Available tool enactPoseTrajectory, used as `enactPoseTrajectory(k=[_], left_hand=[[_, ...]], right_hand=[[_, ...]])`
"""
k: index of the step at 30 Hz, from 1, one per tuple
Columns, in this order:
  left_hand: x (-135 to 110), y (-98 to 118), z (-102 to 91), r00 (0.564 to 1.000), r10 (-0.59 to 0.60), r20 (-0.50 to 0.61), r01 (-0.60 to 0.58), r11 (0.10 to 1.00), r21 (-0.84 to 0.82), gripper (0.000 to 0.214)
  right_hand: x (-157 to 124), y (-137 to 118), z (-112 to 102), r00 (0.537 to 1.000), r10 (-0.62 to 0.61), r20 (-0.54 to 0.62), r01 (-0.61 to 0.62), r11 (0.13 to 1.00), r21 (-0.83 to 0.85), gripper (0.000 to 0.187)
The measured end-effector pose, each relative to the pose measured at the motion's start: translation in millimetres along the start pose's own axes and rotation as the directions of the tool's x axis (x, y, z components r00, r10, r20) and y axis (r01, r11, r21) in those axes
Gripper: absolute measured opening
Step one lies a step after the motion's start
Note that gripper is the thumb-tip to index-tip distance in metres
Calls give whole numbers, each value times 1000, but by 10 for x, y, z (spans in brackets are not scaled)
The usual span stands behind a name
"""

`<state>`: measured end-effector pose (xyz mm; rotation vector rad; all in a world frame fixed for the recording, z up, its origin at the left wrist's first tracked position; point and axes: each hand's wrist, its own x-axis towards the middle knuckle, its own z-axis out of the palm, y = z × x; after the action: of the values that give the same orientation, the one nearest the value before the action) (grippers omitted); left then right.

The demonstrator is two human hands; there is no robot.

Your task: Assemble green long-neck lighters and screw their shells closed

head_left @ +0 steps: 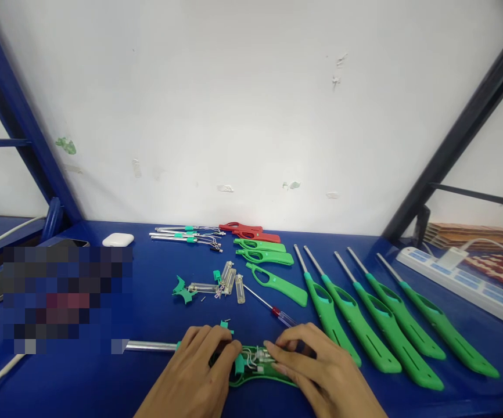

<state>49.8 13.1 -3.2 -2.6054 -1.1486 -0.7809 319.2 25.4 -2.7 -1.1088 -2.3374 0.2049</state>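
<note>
Both my hands rest on an opened green lighter handle (255, 367) lying at the near edge of the blue table (155, 313). Its metal tube (151, 346) sticks out to the left. My left hand (199, 371) presses curled fingers on the handle's left end. My right hand (316, 371) pinches small inner parts at its middle. A red-handled screwdriver (273, 310) lies just behind my right hand. Loose clear fuel tanks (229, 281) and a teal trigger piece (182, 289) lie farther back.
Several assembled green long lighters (382, 325) lie in a row at the right. Green and red handle shells (260, 247) and metal tubes with wires (186, 234) sit near the wall. A white power strip (464, 284) is far right, a white earbud case (118, 239) left.
</note>
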Motion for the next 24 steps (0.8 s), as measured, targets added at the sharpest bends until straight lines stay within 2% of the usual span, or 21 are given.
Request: enactPoseTrajectory(k=[6,10,14,17,20,22,24], left_hand=[[18,13,40,1000,24,12,-24,999,41,24],[-12,12,82,1000,9,20,-11,997,81,30],[-30,7,119,1000,-5,25,3,997,73,33],[-36,-5,134,1000,-7,13,6,998,66,33],[-38,-15,141,1000,-10,0,10,999,38,30],[-33,-15,137,1000,-17,-20,17,1000,7,24],[-25,-9,130,999,-27,-43,26,999,-19,18]], right_hand=[[-6,12,35,1000,16,3,-16,999,-45,26],[7,15,-18,998,-55,5,55,997,-48,25],[5,-13,-54,999,-52,10,52,997,-64,27],[20,-17,-86,994,-89,-69,82,991,-106,32],[117,43,-174,985,-80,-150,49,978,-201,36],[241,121,-245,992,-6,-129,-37,943,-331,36],[397,211,-288,998,55,-33,-64,863,-502,39]])
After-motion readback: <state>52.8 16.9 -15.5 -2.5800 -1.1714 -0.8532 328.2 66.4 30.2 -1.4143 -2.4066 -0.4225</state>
